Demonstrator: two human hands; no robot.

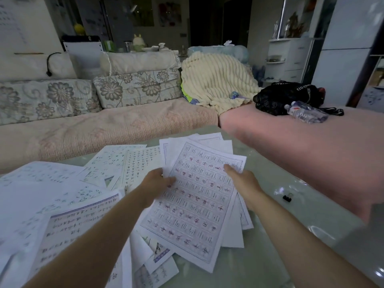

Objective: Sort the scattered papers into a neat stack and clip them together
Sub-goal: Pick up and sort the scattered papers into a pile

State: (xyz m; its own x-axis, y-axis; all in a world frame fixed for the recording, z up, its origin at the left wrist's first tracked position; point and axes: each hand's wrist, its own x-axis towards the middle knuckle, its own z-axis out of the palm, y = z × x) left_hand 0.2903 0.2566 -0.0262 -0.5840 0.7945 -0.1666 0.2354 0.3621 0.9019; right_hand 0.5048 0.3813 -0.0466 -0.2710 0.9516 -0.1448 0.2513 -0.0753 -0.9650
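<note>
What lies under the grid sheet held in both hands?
Several other sheets fan out under the grid sheet, edges showing along its top and right. How many, and their print, is covered.

Beyond my desk (280, 256) runs a pink sofa (104, 132); floral cushions (137, 88) line its back, a cream blanket (216, 84) heaps at its corner, white drawers (291, 59) stand behind it. Dim light.

A fanned, uneven bundle of white sheets (193, 196), the top one gridded with red and dark characters, is held at its sides by the left hand (158, 183) and right hand (243, 181) over the tabletop (270, 256). More printed sheets (68, 204) lie overlapping toward the left edge. A black binder clip (287, 198) lies apart near the right edge.
</note>
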